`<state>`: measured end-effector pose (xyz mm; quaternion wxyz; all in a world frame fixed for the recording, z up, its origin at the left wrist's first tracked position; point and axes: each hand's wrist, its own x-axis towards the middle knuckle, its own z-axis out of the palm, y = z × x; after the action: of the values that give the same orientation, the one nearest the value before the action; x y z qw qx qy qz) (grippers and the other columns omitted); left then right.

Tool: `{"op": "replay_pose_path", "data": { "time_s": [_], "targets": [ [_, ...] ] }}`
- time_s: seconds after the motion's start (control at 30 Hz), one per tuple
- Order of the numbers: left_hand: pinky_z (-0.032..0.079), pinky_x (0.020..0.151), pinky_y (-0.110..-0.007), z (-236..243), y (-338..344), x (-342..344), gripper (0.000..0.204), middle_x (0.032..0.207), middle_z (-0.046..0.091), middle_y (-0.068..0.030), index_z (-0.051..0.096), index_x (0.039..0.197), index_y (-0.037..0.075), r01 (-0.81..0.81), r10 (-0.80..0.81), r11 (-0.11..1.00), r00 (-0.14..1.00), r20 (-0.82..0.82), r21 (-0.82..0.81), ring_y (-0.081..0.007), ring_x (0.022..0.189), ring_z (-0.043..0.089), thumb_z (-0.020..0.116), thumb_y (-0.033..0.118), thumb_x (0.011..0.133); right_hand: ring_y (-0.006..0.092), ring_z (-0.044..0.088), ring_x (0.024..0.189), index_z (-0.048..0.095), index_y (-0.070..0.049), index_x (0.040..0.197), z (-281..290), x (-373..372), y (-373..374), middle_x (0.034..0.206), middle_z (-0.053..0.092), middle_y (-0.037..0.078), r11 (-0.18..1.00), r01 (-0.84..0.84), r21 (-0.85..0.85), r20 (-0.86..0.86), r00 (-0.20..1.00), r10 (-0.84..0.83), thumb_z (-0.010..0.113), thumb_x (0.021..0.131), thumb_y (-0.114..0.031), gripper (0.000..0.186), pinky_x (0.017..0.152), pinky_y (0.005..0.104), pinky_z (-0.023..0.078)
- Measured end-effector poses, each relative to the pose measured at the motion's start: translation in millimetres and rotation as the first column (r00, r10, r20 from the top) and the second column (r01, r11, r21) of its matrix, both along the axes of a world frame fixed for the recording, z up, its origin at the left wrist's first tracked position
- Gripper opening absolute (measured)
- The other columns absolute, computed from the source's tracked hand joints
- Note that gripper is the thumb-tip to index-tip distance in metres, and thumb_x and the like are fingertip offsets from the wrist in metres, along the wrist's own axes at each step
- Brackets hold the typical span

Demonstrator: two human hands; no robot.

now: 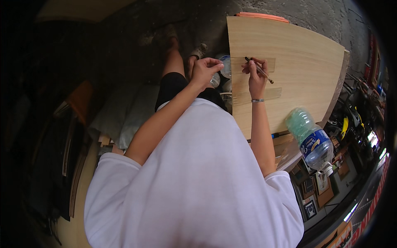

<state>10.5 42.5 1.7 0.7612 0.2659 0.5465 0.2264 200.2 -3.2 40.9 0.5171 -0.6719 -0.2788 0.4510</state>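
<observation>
My right hand (257, 73) is over the pale wooden board (306, 70), its fingers closed around a slim pen-shaped glass cutter (261, 72). The cutter is tilted, with a dark tip at the upper left and a brass-coloured end at the lower right. Two clear narrow strips lie flat on the board: the farther strip (269, 65) partly under this hand, the nearer strip (266, 94) by the wrist. Left of the board's edge, my left hand (205, 71) is raised above my lap with thumb and fingers pinched together. Whatever it may hold is too small to make out.
A large plastic bottle (316, 144), partly green with a blue label, lies at the board's near right. More clear bottles (225, 66) stand below the board's left edge. An orange object (263, 17) sits along the far edge. Framed pictures (309, 209) are at the lower right.
</observation>
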Motion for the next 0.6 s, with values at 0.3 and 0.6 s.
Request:
{"op": "replay_pose_path", "data": {
  "time_s": [0.3, 0.6],
  "targets": [
    [0.051, 0.063, -0.024, 9.2, -10.3, 34.1, 0.015, 0.074, 0.071, -0.0068, 0.072, 0.083, -0.002, -0.01, 0.069, 0.983, 0.945, -0.319, 0.181, -0.0113, 0.066, 0.066, 0.079, 0.009, 0.077, 0.0121, 0.067, 0.069, 0.056, 0.002, 0.092, 8.0, 6.6, 17.8, 0.076, 0.068, 0.01, 0.925, -0.317, -0.209, 0.42, 0.825, 0.378, 0.059, 0.095, -0.003, 0.006, 0.059, 0.0262, 0.051],
    [0.052, 0.066, -0.023, 9.4, -11.8, 36.9, 0.017, 0.077, 0.071, -0.0059, 0.073, 0.086, -0.002, -0.017, 0.074, 0.985, 0.939, -0.336, 0.171, -0.0106, 0.069, 0.066, 0.08, 0.01, 0.076, 0.0123, 0.065, 0.067, 0.056, 0.001, 0.092, 12.1, 1.9, 27.4, 0.073, 0.066, 0.012, 0.879, -0.403, -0.255, 0.49, 0.73, 0.477, 0.063, 0.092, -0.004, 0.009, 0.06, 0.0249, 0.049]
  ]
}}
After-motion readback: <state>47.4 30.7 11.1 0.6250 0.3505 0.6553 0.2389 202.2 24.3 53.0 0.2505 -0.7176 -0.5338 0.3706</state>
